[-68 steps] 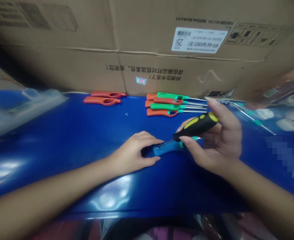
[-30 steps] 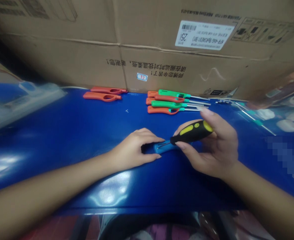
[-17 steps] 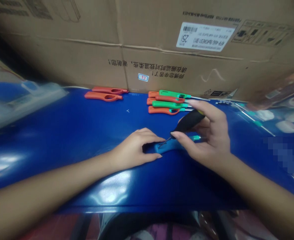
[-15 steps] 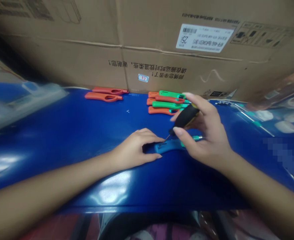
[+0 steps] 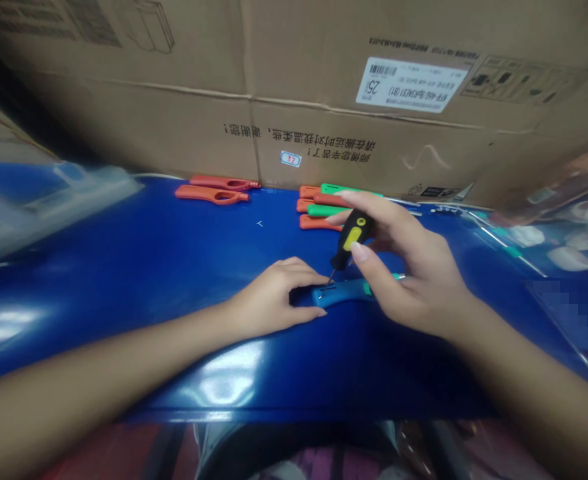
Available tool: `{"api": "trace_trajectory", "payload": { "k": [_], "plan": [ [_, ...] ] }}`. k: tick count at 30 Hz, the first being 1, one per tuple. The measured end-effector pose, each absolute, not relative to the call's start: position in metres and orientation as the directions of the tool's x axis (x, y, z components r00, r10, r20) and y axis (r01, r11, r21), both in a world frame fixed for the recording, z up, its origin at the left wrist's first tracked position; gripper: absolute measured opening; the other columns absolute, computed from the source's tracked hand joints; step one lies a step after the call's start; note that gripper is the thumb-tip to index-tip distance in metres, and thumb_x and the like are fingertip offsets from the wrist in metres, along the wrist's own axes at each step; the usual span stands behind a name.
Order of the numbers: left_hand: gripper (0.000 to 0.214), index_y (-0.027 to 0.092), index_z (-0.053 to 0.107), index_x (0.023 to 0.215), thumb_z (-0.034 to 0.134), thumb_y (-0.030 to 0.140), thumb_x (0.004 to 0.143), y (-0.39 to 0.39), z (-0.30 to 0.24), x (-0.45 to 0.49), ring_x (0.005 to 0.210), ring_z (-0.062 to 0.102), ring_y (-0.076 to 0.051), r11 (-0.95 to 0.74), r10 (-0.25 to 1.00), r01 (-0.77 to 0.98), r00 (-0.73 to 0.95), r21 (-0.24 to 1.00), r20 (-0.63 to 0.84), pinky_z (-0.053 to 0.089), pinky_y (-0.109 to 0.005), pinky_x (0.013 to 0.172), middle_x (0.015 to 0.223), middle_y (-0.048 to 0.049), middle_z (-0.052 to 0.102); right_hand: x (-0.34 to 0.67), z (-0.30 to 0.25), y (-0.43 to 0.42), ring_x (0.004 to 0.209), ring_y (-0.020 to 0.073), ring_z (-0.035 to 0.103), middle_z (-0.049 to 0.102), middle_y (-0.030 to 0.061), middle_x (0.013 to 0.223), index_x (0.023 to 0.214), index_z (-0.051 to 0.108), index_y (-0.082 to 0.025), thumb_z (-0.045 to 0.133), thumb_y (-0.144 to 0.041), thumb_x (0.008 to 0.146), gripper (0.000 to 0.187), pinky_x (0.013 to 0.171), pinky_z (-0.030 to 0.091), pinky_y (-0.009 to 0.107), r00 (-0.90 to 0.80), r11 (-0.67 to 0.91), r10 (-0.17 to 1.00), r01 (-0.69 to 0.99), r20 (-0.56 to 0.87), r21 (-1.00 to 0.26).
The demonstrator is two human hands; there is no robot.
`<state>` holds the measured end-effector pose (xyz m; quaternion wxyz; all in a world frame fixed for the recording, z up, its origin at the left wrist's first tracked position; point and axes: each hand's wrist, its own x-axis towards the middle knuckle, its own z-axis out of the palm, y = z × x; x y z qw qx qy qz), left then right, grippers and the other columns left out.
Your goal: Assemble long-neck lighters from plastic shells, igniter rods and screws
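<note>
A blue lighter (image 5: 341, 292) with a teal collar lies on the blue table (image 5: 139, 280) in front of me. My left hand (image 5: 274, 297) is curled over its left end, thumb and fingers pressing it down. My right hand (image 5: 404, 267) pinches a black and yellow screwdriver (image 5: 348, 240), held steeply, its metal tip touching the top of the lighter's left end.
Behind my right hand lies a row of several orange and green lighters (image 5: 324, 207). Two orange lighter shells (image 5: 214, 189) lie further left. A big cardboard box (image 5: 294, 87) walls off the back. Clear plastic bags (image 5: 54, 200) sit at far left, loose metal tubes (image 5: 494, 233) at right.
My right hand has swung the screwdriver from nearly flat to steeply upright and moved it leftward over the lighter. My left hand has stayed in place on the lighter.
</note>
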<state>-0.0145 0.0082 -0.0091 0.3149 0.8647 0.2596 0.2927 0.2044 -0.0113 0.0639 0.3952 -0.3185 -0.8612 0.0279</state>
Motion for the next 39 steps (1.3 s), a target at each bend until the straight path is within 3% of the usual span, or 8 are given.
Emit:
{"api": "trace_trajectory", "payload": {
  "k": [5,10,15,21,26,31,36,39],
  "plan": [
    [0.041,0.018,0.071,0.121,0.081,0.027,0.082,0.008,-0.008,-0.015,0.104,0.066,-0.022,-0.663,0.636,0.271,0.696,0.698,0.334,0.052,-0.038,0.096,0.109,-0.0066,0.075,0.212,0.053,-0.005,0.085,0.0213,0.072,0.072,0.0038,0.116,0.127,0.062,-0.030,0.078,-0.029,0.084,0.046,0.069,0.064,0.033,-0.317,0.766,0.542,0.567,0.778,-0.302],
    [0.041,0.016,0.071,0.121,0.081,0.026,0.082,0.008,-0.008,-0.015,0.103,0.066,-0.021,-0.660,0.636,0.269,0.697,0.701,0.332,0.052,-0.036,0.095,0.108,-0.0069,0.075,0.219,0.053,-0.005,0.084,0.0197,0.073,0.070,0.0051,0.124,0.149,0.046,-0.030,0.047,-0.028,0.103,0.046,0.069,0.064,0.035,-0.383,0.752,0.631,0.516,0.675,-0.410],
    [0.042,0.017,0.071,0.122,0.081,0.028,0.082,0.008,-0.007,-0.014,0.104,0.066,-0.021,-0.660,0.639,0.278,0.696,0.697,0.328,0.051,-0.037,0.096,0.110,-0.0069,0.075,0.222,0.057,-0.007,0.072,0.0182,0.071,0.075,0.0013,0.107,0.127,0.066,-0.031,0.072,-0.034,0.090,0.037,0.062,0.061,0.032,-0.334,0.771,0.552,0.554,0.764,-0.315],
    [0.041,0.017,0.071,0.121,0.082,0.028,0.082,0.008,-0.007,-0.014,0.102,0.066,-0.021,-0.654,0.644,0.278,0.693,0.704,0.325,0.052,-0.037,0.096,0.108,-0.0064,0.075,0.218,0.058,-0.010,0.076,0.0179,0.072,0.072,0.0041,0.121,0.151,0.045,-0.032,0.049,-0.032,0.103,0.047,0.064,0.063,0.034,-0.372,0.739,0.642,0.534,0.671,-0.411],
    [0.041,0.019,0.072,0.120,0.082,0.028,0.082,0.008,-0.007,-0.014,0.102,0.067,-0.022,-0.656,0.643,0.271,0.689,0.705,0.334,0.053,-0.038,0.096,0.108,-0.0066,0.076,0.222,0.060,-0.009,0.086,0.0204,0.073,0.077,0.0039,0.106,0.124,0.067,-0.027,0.069,-0.036,0.092,0.033,0.073,0.062,0.032,-0.393,0.808,0.446,0.564,0.805,-0.172],
    [0.041,0.020,0.071,0.121,0.082,0.029,0.082,0.008,-0.007,-0.013,0.102,0.067,-0.022,-0.647,0.650,0.278,0.689,0.710,0.322,0.053,-0.039,0.095,0.108,-0.0068,0.075,0.223,0.060,-0.010,0.076,0.0170,0.072,0.073,0.0049,0.119,0.149,0.046,-0.029,0.041,-0.031,0.105,0.044,0.064,0.063,0.033,-0.402,0.729,0.674,0.498,0.620,-0.469],
    [0.041,0.020,0.071,0.121,0.081,0.029,0.082,0.008,-0.007,-0.014,0.103,0.067,-0.022,-0.645,0.651,0.284,0.690,0.709,0.315,0.053,-0.038,0.096,0.109,-0.0065,0.075,0.225,0.060,-0.009,0.065,0.0163,0.070,0.077,0.0020,0.097,0.121,0.067,-0.026,0.065,-0.041,0.094,0.031,0.061,0.059,0.029,-0.396,0.766,0.480,0.624,0.783,-0.154],
    [0.041,0.019,0.071,0.121,0.081,0.029,0.082,0.008,-0.006,-0.013,0.102,0.067,-0.022,-0.643,0.652,0.281,0.689,0.712,0.316,0.053,-0.037,0.095,0.108,-0.0065,0.075,0.225,0.059,-0.010,0.072,0.0173,0.071,0.075,0.0046,0.103,0.141,0.055,-0.024,0.043,-0.034,0.103,0.040,0.064,0.061,0.032,-0.439,0.802,0.545,0.523,0.714,-0.290]
  ]
}}
